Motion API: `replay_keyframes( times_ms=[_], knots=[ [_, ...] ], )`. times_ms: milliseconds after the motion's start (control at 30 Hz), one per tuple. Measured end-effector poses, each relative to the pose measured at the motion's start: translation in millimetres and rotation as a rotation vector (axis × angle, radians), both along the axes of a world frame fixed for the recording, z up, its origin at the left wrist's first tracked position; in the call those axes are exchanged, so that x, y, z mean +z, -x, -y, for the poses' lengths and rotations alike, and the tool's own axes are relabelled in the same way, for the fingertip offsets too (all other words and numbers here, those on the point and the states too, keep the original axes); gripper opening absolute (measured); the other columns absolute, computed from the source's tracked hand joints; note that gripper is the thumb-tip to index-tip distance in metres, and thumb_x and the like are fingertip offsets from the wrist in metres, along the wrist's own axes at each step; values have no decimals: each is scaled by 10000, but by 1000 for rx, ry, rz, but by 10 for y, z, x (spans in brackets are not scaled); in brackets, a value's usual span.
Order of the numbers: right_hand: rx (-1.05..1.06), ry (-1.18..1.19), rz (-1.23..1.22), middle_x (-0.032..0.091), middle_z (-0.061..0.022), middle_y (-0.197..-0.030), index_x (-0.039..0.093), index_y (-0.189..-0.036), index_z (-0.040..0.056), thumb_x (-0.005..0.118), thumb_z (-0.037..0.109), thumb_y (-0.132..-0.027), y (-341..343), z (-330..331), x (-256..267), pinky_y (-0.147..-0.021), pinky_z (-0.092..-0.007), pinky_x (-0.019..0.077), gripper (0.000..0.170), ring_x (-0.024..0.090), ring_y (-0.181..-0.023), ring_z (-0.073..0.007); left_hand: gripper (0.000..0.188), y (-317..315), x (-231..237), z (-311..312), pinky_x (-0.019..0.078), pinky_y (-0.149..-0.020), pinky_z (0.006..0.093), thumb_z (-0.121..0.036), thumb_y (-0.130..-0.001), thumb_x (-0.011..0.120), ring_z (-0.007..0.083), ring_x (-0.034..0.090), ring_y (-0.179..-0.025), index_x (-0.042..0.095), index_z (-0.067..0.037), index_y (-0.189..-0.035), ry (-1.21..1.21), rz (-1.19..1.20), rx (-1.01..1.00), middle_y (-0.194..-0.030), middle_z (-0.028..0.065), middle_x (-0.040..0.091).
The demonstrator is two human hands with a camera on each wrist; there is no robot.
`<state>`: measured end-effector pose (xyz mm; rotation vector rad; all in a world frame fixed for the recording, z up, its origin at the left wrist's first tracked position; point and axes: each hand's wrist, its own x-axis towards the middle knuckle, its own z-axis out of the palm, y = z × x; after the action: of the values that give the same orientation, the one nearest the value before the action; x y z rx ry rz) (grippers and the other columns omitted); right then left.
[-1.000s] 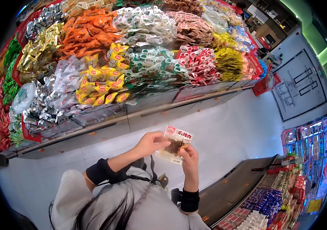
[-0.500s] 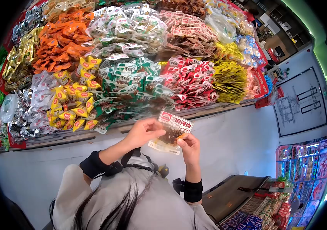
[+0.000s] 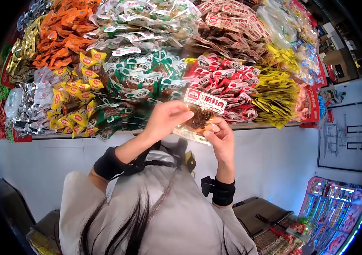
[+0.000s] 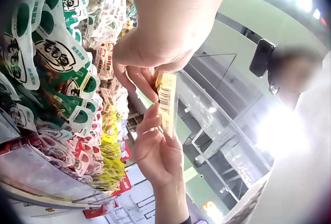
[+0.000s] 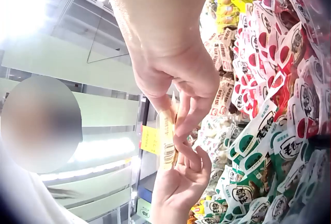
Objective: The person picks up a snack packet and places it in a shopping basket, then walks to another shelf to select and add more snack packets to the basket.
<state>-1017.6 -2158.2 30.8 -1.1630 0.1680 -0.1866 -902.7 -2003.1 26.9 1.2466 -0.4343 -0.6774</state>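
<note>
Both hands hold a clear snack packet [image 3: 199, 117] with a white-and-red printed header and dark brown food inside. The left hand [image 3: 167, 120] pinches its left side, thumb on the front face. On the lower right part, the right hand [image 3: 221, 138] grips it between thumb and curled fingers. Seen nearly edge-on in the left wrist view, the packet [image 4: 166, 102] shows a pale strip with a barcode. In the right wrist view, the left hand [image 5: 181, 185] comes up from below, its fingers close against the packet.
A long display ahead is heaped with bagged snacks: green packets [image 3: 140, 76], red packets [image 3: 227, 80], yellow packets [image 3: 77, 100] and orange packets [image 3: 68, 32]. A second counter [image 3: 264, 212] stands behind on the right. Lit shelves [image 3: 332, 212] are farther right.
The display has come nearer and fills more of the head view. Both hands and the packet have moved up in the view, now overlapping the display's front edge. Both hands stay on the packet.
</note>
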Motion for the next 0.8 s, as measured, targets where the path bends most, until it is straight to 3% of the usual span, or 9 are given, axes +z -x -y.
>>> replay_keyframes(
  times_ms=[133, 267, 433, 533, 700, 800],
  knots=[
    [89, 27, 50, 597, -60, -934, 473, -1049, -3, 575, -61, -780, -138, 287, 35, -745, -222, 442, 294, 568, -856, -102, 42, -8, 45, 191, 413, -621, 173, -41, -815, 588, 28, 522, -699, 566, -7, -820, 2, -40, 81, -791, 3, 595],
    [156, 53, 27, 603, -67, -937, 472, -1066, -10, 568, -67, -783, -235, 580, 110, -743, -220, 441, 304, 568, -861, -107, 46, 12, 94, 441, 430, -643, 187, -37, -814, 585, 43, 537, -720, 560, -3, -831, 36, -47, 186, -810, 18, 604],
    [309, 171, -80, 626, -115, -812, 559, -923, -31, 573, 27, -814, -312, 895, 144, -634, -245, 489, 124, 604, -716, -142, 50, 11, 206, 720, 404, -608, 163, -47, -817, 590, 10, 502, -697, 565, -4, -811, 115, 20, 325, -766, -19, 588],
    [322, 106, -65, 626, -117, -817, 563, -904, -30, 575, 28, -813, -360, 1009, 134, -638, -249, 494, 109, 603, -712, -145, 42, 11, 153, 832, 400, -600, 161, -44, -817, 589, 14, 498, -673, 565, -9, -817, 75, 14, 361, -753, -28, 580],
    [388, 93, -49, 624, -104, -830, 580, -893, -54, 554, -32, -808, -358, 1191, 156, -695, -261, 496, 92, 602, -763, -147, 39, 34, 164, 964, 419, -677, 180, -48, -825, 575, 28, 512, -763, 558, -14, -832, 132, -77, 328, -825, -13, 577],
    [409, 167, 41, 628, -104, -822, 587, -877, -54, 568, -34, -797, -382, 1277, 108, -690, -255, 490, 85, 604, -758, -146, 30, 52, 147, 1027, 430, -710, 191, -40, -835, 557, 40, 523, -789, 539, -16, -832, 137, -84, 328, -859, 9, 585]
  ],
)
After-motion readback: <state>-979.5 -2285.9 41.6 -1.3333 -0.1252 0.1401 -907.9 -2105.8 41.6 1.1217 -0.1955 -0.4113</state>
